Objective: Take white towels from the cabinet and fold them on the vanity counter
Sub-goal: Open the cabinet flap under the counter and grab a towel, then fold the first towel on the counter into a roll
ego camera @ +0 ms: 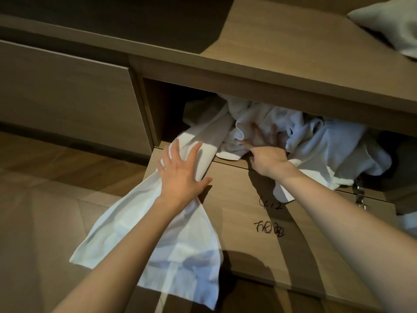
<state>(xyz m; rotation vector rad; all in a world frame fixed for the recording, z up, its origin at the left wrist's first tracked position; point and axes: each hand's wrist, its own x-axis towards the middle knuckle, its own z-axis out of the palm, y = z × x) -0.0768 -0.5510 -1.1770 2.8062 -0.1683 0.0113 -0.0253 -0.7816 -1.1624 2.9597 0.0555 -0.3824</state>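
Note:
A heap of white towels (316,141) fills the open cabinet compartment (162,109) under the wooden counter (282,53). One long white towel (158,240) trails out of the heap, over the folded-down cabinet door (243,213) and off its left edge. My left hand (180,172) lies flat on this towel with fingers spread. My right hand (264,150) reaches into the heap with fingers extended among the folds; whether it grips cloth is unclear.
Another white towel (388,21) lies on the counter at the far right. A closed drawer front (63,91) is on the left. The door carries handwritten marks (269,229) and a metal hinge (360,195) at its right. Wooden floor (45,211) lies below.

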